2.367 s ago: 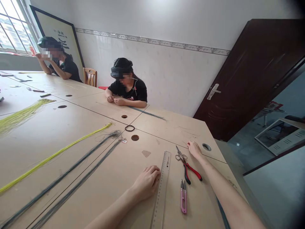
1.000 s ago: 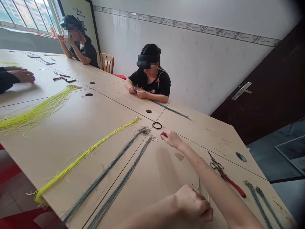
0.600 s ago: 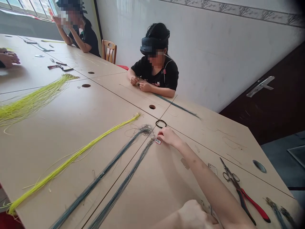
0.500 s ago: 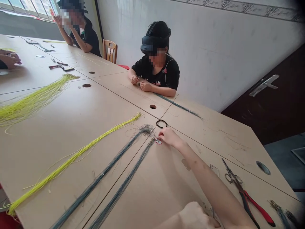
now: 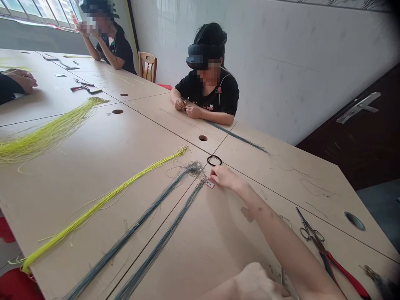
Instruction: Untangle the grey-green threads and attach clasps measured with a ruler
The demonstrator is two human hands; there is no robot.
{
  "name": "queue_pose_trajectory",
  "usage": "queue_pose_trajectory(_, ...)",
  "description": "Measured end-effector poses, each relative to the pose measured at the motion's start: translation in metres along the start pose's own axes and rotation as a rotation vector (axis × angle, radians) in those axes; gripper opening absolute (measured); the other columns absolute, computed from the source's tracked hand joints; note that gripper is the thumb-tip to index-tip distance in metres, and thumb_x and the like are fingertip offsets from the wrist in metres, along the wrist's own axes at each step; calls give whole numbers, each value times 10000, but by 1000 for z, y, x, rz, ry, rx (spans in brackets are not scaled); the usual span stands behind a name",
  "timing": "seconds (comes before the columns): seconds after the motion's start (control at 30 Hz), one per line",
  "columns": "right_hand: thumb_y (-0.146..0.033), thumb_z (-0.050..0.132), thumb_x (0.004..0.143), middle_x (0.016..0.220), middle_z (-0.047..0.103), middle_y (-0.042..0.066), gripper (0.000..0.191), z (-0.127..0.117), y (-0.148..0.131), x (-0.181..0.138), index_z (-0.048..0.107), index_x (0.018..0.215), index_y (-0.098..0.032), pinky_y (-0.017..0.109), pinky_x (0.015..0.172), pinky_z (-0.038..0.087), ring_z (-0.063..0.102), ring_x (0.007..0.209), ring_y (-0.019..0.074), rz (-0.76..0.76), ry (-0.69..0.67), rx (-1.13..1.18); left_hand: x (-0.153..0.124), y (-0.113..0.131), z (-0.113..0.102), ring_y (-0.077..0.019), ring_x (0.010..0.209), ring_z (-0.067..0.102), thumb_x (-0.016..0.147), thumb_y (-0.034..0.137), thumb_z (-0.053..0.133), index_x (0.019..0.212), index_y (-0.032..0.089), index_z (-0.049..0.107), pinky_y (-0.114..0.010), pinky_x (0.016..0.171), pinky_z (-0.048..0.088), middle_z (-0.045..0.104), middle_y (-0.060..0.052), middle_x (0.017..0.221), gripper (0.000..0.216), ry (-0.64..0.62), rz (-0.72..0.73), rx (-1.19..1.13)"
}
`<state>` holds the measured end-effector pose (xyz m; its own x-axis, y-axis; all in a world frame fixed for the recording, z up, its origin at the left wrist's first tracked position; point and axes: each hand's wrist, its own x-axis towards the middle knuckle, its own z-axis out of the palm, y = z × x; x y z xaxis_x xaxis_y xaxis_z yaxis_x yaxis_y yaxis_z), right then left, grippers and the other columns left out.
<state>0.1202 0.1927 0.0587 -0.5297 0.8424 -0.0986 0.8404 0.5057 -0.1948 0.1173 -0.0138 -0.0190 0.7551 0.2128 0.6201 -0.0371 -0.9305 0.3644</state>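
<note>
My right hand (image 5: 227, 177) reaches to the middle of the table, fingertips pinched at the tip of a grey-blue thread bundle (image 5: 170, 231). A small red-edged label (image 5: 210, 183) lies just under those fingers. Whatever they pinch is too small to make out. Low in the picture, my left hand (image 5: 258, 280) is closed beside my right forearm; its fingertips are hidden, and so is anything in them. Left of the first bundle lies a second grey-blue thread bundle (image 5: 140, 221) with a tangled end. A black ring-shaped band (image 5: 214, 161) rests just beyond my right hand.
Yellow cord bundles (image 5: 109, 200) (image 5: 50, 133) stretch along the left. Scissors (image 5: 308, 225) and red-handled pliers (image 5: 345, 271) lie at the right, near a table hole (image 5: 354, 221). Across the table a person in a headset (image 5: 209, 87) handles thread; others sit farther left.
The whole view has shifted slightly. My right hand stays at the bundle's tip, and my left hand remains closed low in the picture.
</note>
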Motion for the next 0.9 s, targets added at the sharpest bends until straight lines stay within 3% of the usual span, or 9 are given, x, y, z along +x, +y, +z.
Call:
queue_pose_trajectory(0.23, -100, 466, 876, 883, 663, 37, 152, -9, 4, -8, 604, 843, -155, 178, 697, 396, 599, 830, 112, -99, 57, -54, -2, -4, 12, -149, 864, 585, 926, 334, 465, 1016, 218, 592, -308, 760, 519, 585, -69, 1080, 194, -4, -37, 43)
queue_pose_trajectory(0.37, -138, 490, 882, 906, 647, 36, 104, -19, 3, -6, 585, 847, -161, 187, 676, 407, 602, 811, 112, -97, 64, -121, 0, -8, 23, -92, 588, 553, 925, 375, 453, 742, 193, 593, -214, 563, 484, 624, -21, 740, 294, -12, -68, 70)
queue_pose_trajectory(0.5, -162, 466, 900, 933, 624, 72, 111, -42, -4, -6, 572, 875, -146, 223, 638, 405, 593, 801, 140, -90, 78, -237, 3, -6, 22, -86, 438, 506, 880, 323, 462, 512, 191, 465, -194, 410, 371, 527, 10, 469, 391, 1, -98, 99)
queue_pose_trajectory(0.67, -71, 443, 873, 976, 606, 116, 144, -98, -23, -5, 571, 928, -109, 266, 668, 404, 578, 883, 201, -127, 112, -413, 5, 4, 5, -73, 419, 479, 747, 243, 485, 530, 189, 415, -201, 387, 305, 538, 39, 480, 234, 40, -160, 125)
queue_pose_trajectory(0.9, -29, 292, 899, 1010, 582, 193, 281, -213, -72, -30, 514, 1068, -5, 300, 702, 399, 577, 949, 244, -83, 299, -829, 8, 10, -7, -60, 395, 438, 625, 174, 483, 496, 186, 281, -193, 388, 295, 497, 48, 448, 240, 97, -216, 133)
